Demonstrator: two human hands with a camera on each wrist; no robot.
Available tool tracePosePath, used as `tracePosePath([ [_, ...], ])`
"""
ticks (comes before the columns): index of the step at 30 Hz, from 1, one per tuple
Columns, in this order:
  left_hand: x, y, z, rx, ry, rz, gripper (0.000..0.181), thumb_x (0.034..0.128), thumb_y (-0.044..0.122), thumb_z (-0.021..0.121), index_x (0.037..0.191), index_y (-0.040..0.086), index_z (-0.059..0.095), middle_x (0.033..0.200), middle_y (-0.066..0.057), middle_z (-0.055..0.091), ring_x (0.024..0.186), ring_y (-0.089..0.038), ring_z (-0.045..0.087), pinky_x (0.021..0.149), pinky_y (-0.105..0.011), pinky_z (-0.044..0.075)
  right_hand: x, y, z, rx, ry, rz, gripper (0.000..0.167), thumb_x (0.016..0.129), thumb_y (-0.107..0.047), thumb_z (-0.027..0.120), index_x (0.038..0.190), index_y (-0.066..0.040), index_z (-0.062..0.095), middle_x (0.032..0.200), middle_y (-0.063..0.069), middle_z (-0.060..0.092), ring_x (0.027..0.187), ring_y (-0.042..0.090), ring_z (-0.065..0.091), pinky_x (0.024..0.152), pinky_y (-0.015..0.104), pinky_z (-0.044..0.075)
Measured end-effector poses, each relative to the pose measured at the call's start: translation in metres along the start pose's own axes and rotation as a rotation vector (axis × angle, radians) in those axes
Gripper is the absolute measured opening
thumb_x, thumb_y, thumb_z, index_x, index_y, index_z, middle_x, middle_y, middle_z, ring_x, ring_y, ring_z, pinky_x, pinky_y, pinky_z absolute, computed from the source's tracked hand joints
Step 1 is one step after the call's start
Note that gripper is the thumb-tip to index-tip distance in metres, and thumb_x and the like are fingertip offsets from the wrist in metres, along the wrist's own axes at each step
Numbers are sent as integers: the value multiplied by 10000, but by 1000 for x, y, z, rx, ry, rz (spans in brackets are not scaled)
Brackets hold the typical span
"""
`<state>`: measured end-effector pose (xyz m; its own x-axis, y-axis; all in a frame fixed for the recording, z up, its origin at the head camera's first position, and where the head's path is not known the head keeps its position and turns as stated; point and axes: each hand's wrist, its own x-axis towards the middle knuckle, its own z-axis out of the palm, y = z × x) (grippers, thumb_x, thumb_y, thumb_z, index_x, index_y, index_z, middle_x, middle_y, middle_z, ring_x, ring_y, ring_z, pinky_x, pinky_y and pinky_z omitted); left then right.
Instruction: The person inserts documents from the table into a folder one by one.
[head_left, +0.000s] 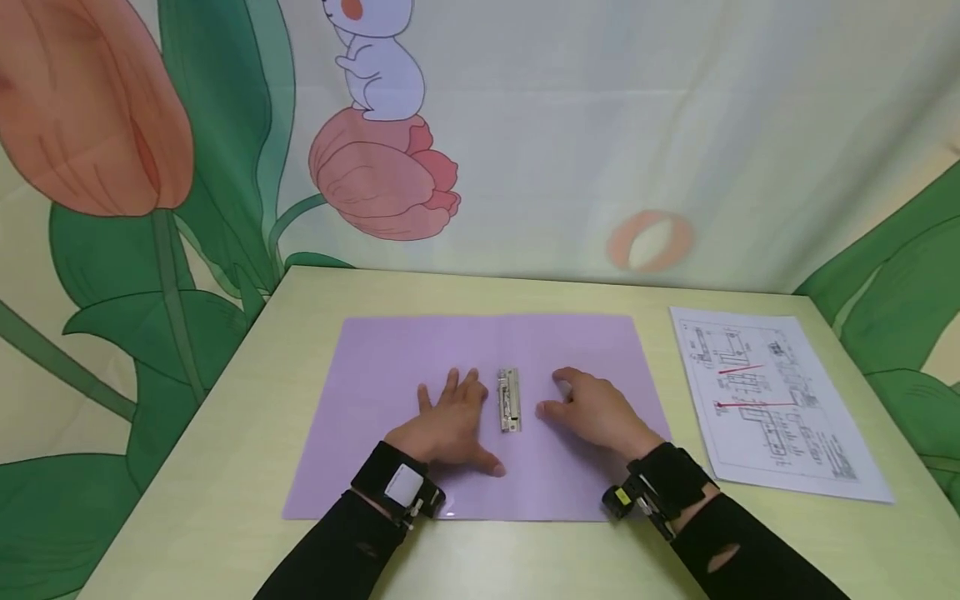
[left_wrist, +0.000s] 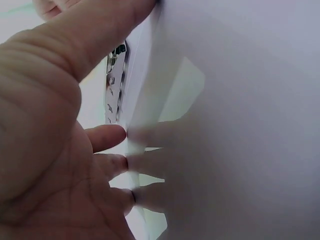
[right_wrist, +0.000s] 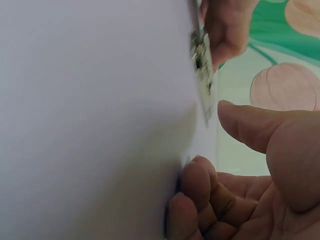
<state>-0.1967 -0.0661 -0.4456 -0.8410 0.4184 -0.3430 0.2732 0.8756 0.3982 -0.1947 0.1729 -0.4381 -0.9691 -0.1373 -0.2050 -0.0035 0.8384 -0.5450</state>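
A narrow silvery metal part (head_left: 509,400) with cut-outs and small fittings lies lengthwise near the middle of a purple sheet (head_left: 405,350). To its left, my left hand (head_left: 447,429) rests on the sheet, fingers spread and thumb out toward the near side of the part. In the left wrist view that palm (left_wrist: 45,150) holds nothing, and the metal part (left_wrist: 115,82) shows beyond the thumb. My right hand (head_left: 600,414) sits on the other side, apart from the part. Its thumb (right_wrist: 245,122) stretches out, while the other fingers (right_wrist: 195,185) bend loosely at the sheet, gripping nothing.
Right of the purple sheet lies a stack of white paper (head_left: 780,408) with printed technical drawings and red marks. Both rest on a pale wooden table (head_left: 225,467). Behind the table hangs a printed curtain (head_left: 540,167) with flowers.
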Motion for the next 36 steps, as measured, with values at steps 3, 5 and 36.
tracePosePath([
  [3, -1, -1, -1, -2, -12, -4, 1268, 710, 606, 929, 1647, 56, 275, 1778, -161, 76, 1642, -392, -27, 1224, -765, -32, 1, -14, 6, 50, -26, -19, 417, 954, -356, 768, 1218, -42, 692, 975, 80, 726, 870, 215, 645, 771, 381, 533],
  [5, -1, -2, -2, -2, -19, -3, 1297, 714, 619, 921, 1660, 48, 242, 1780, -156, 69, 1643, -388, -33, 1224, -764, -34, 2, -21, 10, 73, -45, -31, 304, 944, -356, 778, 1048, -78, 710, 890, 40, 698, 812, 199, 615, 714, 336, 486],
  [36, 0, 0, 7, 22, 28, 4, 1267, 762, 707, 836, 1663, 28, 259, 1777, -157, 85, 1643, -391, -22, 1210, -784, -37, 5, -33, 30, 7, -62, -12, 414, 836, -434, 877, 773, -127, 607, 690, 15, 602, 652, 181, 552, 569, 298, 383],
])
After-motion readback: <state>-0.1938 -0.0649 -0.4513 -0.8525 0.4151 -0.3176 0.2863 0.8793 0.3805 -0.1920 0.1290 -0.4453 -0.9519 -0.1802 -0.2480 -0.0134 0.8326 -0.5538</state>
